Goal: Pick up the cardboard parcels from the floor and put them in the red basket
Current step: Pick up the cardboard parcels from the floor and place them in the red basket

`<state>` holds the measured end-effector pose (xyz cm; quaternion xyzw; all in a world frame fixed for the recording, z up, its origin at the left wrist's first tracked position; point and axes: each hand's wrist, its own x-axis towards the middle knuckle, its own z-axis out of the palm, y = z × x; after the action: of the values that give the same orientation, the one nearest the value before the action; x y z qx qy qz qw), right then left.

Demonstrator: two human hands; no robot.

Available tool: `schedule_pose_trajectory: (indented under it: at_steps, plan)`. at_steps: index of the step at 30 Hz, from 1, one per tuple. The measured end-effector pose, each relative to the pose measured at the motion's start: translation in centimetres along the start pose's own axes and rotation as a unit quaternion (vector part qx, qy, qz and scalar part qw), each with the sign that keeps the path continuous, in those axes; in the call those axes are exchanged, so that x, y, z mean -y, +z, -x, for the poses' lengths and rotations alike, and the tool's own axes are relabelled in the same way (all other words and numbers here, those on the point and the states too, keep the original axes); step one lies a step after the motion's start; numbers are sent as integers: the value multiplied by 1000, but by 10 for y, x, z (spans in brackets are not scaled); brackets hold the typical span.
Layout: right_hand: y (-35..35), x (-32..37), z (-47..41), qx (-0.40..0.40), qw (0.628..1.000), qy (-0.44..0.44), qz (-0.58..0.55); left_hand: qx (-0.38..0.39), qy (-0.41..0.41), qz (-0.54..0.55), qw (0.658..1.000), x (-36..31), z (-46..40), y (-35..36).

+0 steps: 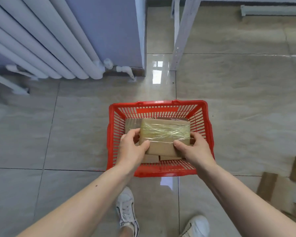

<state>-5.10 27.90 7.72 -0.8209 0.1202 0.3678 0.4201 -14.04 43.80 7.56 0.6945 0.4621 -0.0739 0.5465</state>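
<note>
Nearest the camera stand two white sneakers (127, 214), the right one cut off by the bottom edge. Two bare forearms reach forward from the lower corners. At the right edge lie flattened cardboard pieces (270, 190), at least two, partly out of frame and hard to count.

The left hand (132, 147) and the right hand (193, 147) grip one cardboard parcel (164, 135) between them, each thumb pressed on its top face and the fingers curled round its short ends; most of the fingertips are hidden behind the box. The parcel is wrapped across its far half in shiny clear tape and is held over the middle of the red basket (159, 106), which sits on the tiled floor (75, 134). Whether the parcel already rests on what lies beneath it cannot be told.

Inside the basket, under the held parcel, parts of at least four more cardboard parcels (150, 158) show at its edges; their full number is hidden.

Farther off, one white radiator (46, 48) with several tubes stands at the left against a pale wall (109, 28), its upper part cut off. A white frame leg (179, 40) slants down to the floor at centre right
</note>
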Motion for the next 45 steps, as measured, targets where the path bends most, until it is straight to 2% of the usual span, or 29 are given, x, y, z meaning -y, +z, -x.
schedule_pose_trajectory:
  at_steps: [3, 6, 14, 17, 24, 29, 35, 45]
  plan:
    - [36, 2, -22, -7, 996, -23, 87, 4, -23, -1, 1000, 16, -21, -11]
    - [63, 3, -49, 4, 992, -30, 124, 2, -38, 10, 999, 33, -47, -13]
    - [128, -23, -129, 44, 990, 13, 130, 3, -58, -53, 997, 91, -125, -1]
    - [148, -27, -154, 42, 991, 18, 128, 10, -57, -49, 997, 110, -151, 5]
    - [173, -26, -187, 51, 991, 10, 125, -27, -58, -43, 997, 122, -181, 12]
    - [163, -24, -175, 66, 992, -10, 109, -27, -55, -55, 997, 113, -171, 10]
    - [120, -13, -136, 69, 992, 14, 109, -17, -67, -65, 995, 82, -139, -2]
    - [22, 8, -51, 2, 997, 39, 67, 46, -28, -90, 995, -8, -70, -2]
